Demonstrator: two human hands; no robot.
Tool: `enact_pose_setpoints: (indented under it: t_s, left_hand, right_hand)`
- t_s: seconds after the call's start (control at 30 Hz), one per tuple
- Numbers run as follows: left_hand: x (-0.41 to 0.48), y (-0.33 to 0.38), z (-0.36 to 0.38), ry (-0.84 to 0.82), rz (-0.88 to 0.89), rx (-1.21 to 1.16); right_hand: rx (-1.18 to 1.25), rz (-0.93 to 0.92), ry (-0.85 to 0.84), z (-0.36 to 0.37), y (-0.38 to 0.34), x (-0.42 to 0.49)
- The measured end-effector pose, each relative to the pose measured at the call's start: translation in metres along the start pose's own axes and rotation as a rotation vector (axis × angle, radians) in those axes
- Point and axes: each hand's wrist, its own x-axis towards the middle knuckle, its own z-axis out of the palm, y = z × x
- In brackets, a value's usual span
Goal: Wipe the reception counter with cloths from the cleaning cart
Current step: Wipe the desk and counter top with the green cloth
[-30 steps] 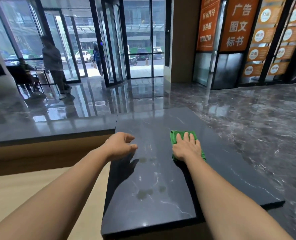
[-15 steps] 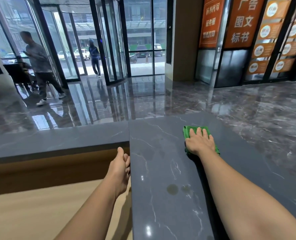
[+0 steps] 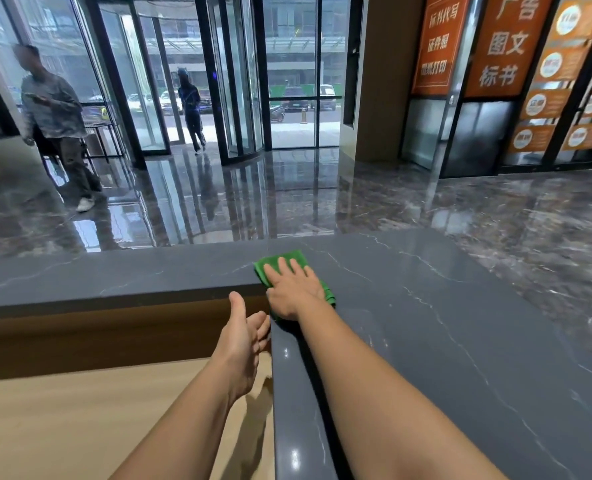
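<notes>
1. At the centre of the frame, the right hand [image 3: 292, 289] lies flat on the green cloth [image 3: 280, 259], fingers spread, palm pressing it onto the dark counter [image 3: 443, 323] — right at the inner corner where the two slabs meet.
2. The left hand [image 3: 242, 337] hovers open and empty just beside the counter's edge, thumb up.
3. Risk — the cloth sits at the near edge, so a stroke toward the left could push it off onto the lower wooden desk [image 3: 62, 420]. The polished stone may also let it slide or bunch.
4. The cloth's long axis runs from upper left to lower right.
</notes>
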Motion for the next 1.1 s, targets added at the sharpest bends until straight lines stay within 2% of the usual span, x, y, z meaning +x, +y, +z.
enact_pose_setpoints:
  t_s: [0.13, 0.27, 0.53, 0.7, 0.93, 1.1]
  left_hand:
    - [0.009, 0.001, -0.003, 0.005, -0.015, -0.010]
    - [0.007, 0.003, 0.007, 0.025, 0.001, -0.011]
    - [-0.006, 0.003, 0.004, 0.094, -0.042, 0.033]
    - [-0.026, 0.004, 0.003, 0.052, -0.036, 0.012]
    - [-0.040, 0.009, 0.012, -0.024, -0.060, 0.008]
    - [-0.041, 0.013, 0.015, -0.006, -0.062, 0.026]
  right_hand:
    - [0.015, -0.134, -0.018, 0.000, 0.005, -0.018]
    - [0.037, -0.150, -0.033, -0.007, 0.029, -0.029]
    - [0.012, 0.123, 0.000, -0.024, 0.123, -0.048]
    - [0.005, 0.307, 0.007, -0.028, 0.165, -0.060]
    - [0.028, 0.411, 0.033, -0.020, 0.138, -0.047]
    - [0.012, 0.336, 0.057, -0.011, 0.078, -0.042]
